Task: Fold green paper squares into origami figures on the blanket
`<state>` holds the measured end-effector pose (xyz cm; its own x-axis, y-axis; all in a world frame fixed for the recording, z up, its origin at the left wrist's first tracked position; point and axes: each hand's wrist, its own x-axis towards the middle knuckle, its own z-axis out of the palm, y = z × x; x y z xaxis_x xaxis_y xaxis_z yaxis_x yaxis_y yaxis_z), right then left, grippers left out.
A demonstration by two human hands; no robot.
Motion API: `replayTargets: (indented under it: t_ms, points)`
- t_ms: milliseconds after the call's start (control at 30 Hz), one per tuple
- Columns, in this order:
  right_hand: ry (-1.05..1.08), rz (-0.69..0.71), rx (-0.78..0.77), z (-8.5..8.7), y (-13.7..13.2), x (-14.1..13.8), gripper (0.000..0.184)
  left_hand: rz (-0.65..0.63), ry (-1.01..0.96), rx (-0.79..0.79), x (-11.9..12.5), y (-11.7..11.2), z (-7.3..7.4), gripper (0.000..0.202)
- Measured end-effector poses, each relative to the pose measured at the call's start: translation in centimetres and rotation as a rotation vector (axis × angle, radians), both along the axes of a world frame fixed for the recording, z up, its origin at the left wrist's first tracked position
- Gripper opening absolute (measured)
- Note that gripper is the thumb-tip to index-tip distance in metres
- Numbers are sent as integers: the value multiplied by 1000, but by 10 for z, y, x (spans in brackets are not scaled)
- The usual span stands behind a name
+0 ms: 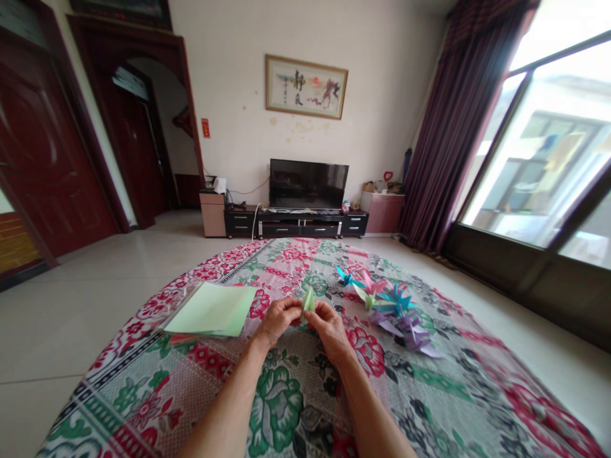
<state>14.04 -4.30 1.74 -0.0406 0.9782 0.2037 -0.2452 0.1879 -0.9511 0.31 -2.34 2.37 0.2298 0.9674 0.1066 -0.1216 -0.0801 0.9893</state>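
A small folded piece of light green paper point(309, 300) is pinched between both hands, held up over the middle of the table. My left hand point(280, 320) grips its left side with thumb and fingers closed. From the other side my right hand point(329, 326) has its thumb and fingers closed on the same paper. The lower part of the folded paper is partly hidden by the fingertips. Left of my hands lies a stack of square paper sheets point(214, 310), pale green on top. To the right sits a group of folded paper cranes point(397, 299) in blue, pink, green and purple.
A floral cloth point(277, 407) covers the round table. Beyond its far edge stand a black television point(309, 184) and a low cabinet point(298, 226) against the wall. A dark purple curtain point(434, 140) and a large window are on the right; wooden doors are on the left.
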Motion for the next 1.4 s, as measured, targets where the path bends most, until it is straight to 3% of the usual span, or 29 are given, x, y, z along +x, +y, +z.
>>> replayTargets:
  t_ms: [300,567,800,967,1400]
  points:
    - [-16,-5,36,-2,2,-2,29,-17,30,2,0,-5,9,27]
    - [-16,-11,87,-9,8,-4,26,17,53,19,-1,-3,6,25]
    - [-39,-93,75,-12,13,-2,39,-15,45,39,-2,-1,2,25]
    - [-68,-81,80,-10,13,0,28,-18,47,40,-2,-1,1,24]
    - [9,65,-60,-2,4,2,25,-48,-28,-19,-2,1,-1,30]
